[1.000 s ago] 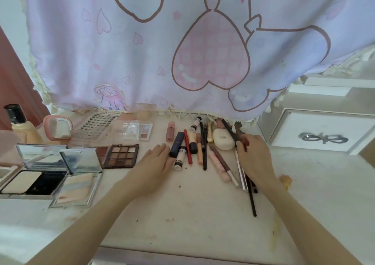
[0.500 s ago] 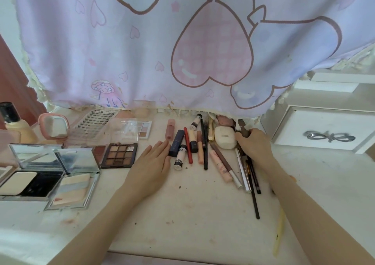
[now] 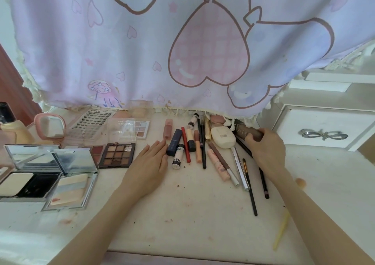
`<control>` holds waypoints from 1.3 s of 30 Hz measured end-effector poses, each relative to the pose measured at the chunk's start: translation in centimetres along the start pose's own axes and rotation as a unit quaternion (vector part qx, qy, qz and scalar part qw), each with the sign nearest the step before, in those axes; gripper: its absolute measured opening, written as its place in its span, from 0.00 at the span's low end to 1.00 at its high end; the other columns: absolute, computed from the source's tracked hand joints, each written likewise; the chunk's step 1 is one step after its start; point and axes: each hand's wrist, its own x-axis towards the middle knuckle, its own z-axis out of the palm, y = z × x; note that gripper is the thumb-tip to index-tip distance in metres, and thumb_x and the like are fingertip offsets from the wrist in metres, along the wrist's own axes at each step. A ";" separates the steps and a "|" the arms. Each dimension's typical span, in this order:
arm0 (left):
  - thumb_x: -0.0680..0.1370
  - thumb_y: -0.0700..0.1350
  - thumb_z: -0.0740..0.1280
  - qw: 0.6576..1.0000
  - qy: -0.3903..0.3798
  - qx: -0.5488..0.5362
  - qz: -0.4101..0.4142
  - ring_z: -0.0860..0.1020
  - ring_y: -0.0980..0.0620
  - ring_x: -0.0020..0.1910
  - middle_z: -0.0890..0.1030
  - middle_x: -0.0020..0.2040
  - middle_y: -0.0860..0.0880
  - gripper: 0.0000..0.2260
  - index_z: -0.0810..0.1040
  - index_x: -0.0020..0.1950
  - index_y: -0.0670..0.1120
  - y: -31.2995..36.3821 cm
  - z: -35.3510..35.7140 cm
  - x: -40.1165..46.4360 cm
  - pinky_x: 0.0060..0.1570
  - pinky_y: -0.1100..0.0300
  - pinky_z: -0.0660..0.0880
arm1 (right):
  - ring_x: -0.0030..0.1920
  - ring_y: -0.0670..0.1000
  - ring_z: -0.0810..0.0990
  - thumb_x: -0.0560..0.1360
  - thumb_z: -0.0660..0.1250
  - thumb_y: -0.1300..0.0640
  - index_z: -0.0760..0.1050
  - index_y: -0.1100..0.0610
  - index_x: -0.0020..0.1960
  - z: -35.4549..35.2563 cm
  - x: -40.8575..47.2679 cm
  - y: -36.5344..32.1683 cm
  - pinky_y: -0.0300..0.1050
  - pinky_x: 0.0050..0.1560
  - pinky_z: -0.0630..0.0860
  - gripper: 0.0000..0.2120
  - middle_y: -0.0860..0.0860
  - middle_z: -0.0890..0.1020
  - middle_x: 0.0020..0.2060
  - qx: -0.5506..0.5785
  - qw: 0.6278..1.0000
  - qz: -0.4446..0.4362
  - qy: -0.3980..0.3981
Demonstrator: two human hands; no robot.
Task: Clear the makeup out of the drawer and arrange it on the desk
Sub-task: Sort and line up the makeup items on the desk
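Note:
Makeup lies spread over the white desk [image 3: 182,214]. My left hand [image 3: 149,167] rests flat on the desk, fingertips touching a navy tube [image 3: 174,142]. My right hand [image 3: 263,149] grips a brown cylindrical item [image 3: 246,132] whose far end sits under the curtain fringe. Between my hands lie a red pencil [image 3: 186,145], a white-and-black tube [image 3: 178,157], a cream oval case [image 3: 222,137], a pink tube [image 3: 218,165], a silver wand [image 3: 240,168] and thin black brushes [image 3: 250,187].
Left of my hands sit a brown eyeshadow palette [image 3: 117,155], two open mirrored compacts [image 3: 71,175], a lash tray [image 3: 93,119], a pink mirror [image 3: 50,125] and a foundation bottle [image 3: 12,124]. A lilac heart-print curtain [image 3: 182,41] hangs behind. A white drawer unit [image 3: 322,129] stands right.
My right hand has moved away from the pencils toward the back right and now grips the brown cylinder by the curtain. My left hand has stayed flat by the navy tube.

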 end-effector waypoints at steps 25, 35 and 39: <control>0.76 0.49 0.50 0.921 0.281 -0.234 0.132 0.69 0.55 0.36 0.73 0.32 0.46 0.17 0.70 0.35 0.42 2.9 -8.9 -2.2 0.37 0.70 0.65 | 0.25 0.48 0.73 0.74 0.63 0.53 0.73 0.65 0.52 -3.2 -8.1 -11.0 0.35 0.24 0.69 0.15 0.55 0.77 0.32 0.391 0.638 0.058 -0.660; 0.77 0.52 0.51 0.933 0.251 -0.229 0.122 0.71 0.59 0.30 0.73 0.28 0.55 0.16 0.69 0.33 0.49 2.3 -11.2 -1.4 0.32 0.70 0.64 | 0.22 0.48 0.70 0.77 0.63 0.59 0.68 0.57 0.41 -3.1 -10.0 -13.2 0.37 0.23 0.62 0.07 0.50 0.74 0.26 0.314 0.740 -0.077 -0.590; 0.78 0.46 0.53 0.927 0.245 -0.261 0.114 0.72 0.59 0.31 0.75 0.30 0.54 0.15 0.71 0.33 0.47 2.4 -12.6 -0.8 0.32 0.71 0.65 | 0.23 0.48 0.69 0.76 0.64 0.57 0.68 0.57 0.41 -3.3 -9.6 -14.0 0.39 0.26 0.63 0.08 0.50 0.74 0.25 0.320 0.757 -0.078 -0.564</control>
